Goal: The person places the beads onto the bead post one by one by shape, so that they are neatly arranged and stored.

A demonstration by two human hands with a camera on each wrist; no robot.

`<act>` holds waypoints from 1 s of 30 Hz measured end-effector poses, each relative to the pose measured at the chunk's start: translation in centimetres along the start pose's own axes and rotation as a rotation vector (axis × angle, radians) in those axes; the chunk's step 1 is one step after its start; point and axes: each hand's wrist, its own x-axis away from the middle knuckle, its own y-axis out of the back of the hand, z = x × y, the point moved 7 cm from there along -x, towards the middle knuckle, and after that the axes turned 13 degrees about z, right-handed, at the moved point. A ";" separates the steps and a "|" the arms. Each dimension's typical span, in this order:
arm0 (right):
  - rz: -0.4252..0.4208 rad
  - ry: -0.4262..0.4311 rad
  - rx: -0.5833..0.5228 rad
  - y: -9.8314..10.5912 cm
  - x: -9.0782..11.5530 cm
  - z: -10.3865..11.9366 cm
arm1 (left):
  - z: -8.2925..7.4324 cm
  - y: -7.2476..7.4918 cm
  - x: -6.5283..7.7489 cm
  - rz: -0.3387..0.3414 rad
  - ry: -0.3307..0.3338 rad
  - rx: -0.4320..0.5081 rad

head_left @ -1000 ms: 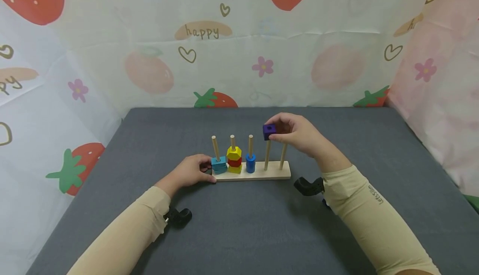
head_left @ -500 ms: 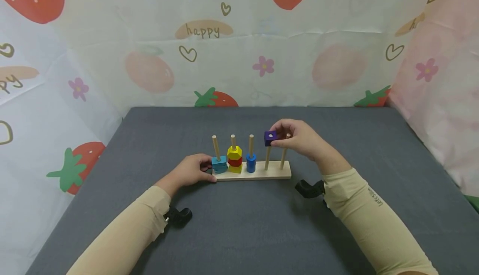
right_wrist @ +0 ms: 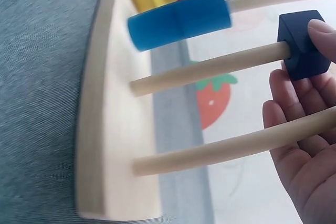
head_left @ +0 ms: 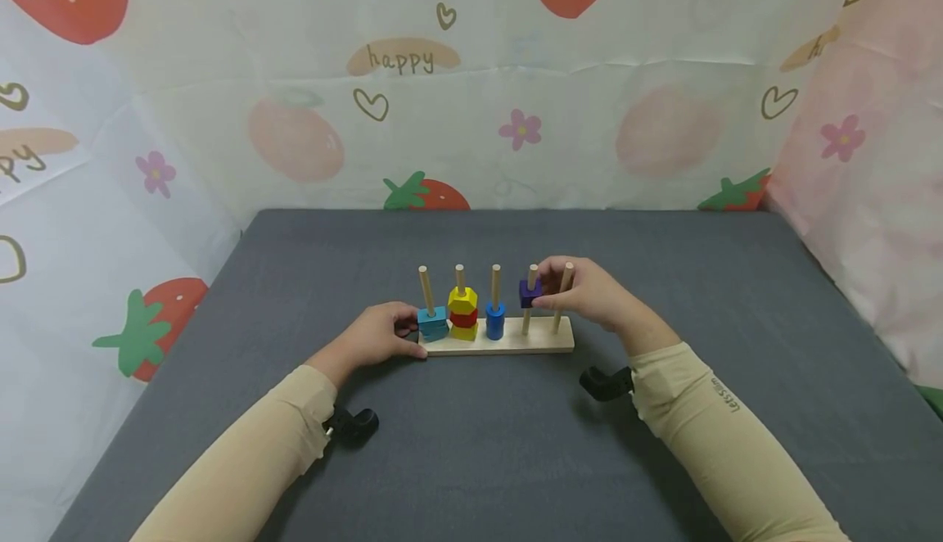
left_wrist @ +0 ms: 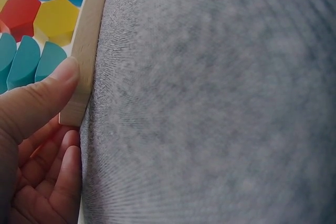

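My right hand [head_left: 593, 292] pinches a dark purple square block [head_left: 528, 295] between thumb and fingers. The fourth peg [right_wrist: 210, 67] runs through the block, which sits partway down it, well above the base. My left hand [head_left: 377, 335] holds the left end of the wooden peg base [head_left: 516, 347], its thumb [left_wrist: 65, 72] along the front edge and its other fingers curled by the end. Teal half-round blocks [left_wrist: 23, 64] fill the bottom of the first peg. On the second are yellow and red hexagonal blocks [head_left: 462, 313]. Blue cylinders [right_wrist: 181, 20] sit on the third.
The bare fifth peg [right_wrist: 236, 148] rises in front of the right palm. Dark grey cloth [head_left: 471, 444] covers the table. Behind it hangs a printed curtain [head_left: 575, 83] with strawberries and flowers. A black wrist camera mount [head_left: 607, 384] sticks out below the right wrist.
My right hand has lowered the purple block from above the fourth peg onto it, so the peg's top now shows above the block. The left hand stays on the base.
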 end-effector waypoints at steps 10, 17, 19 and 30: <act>0.065 -0.006 -0.012 -1.5 -0.8 -2.2 | 0.2 0.0 -0.2 0.006 0.005 -0.003; 0.101 -0.032 0.016 -2.0 -1.4 -3.6 | 0.3 0.0 -0.2 0.001 0.013 -0.004; 0.115 -0.031 0.027 -2.2 -1.5 -4.0 | 0.4 0.0 -0.2 0.000 0.015 -0.007; 0.145 -0.015 0.062 -2.6 -1.9 -4.8 | 0.4 -0.1 -0.3 -0.003 0.006 0.001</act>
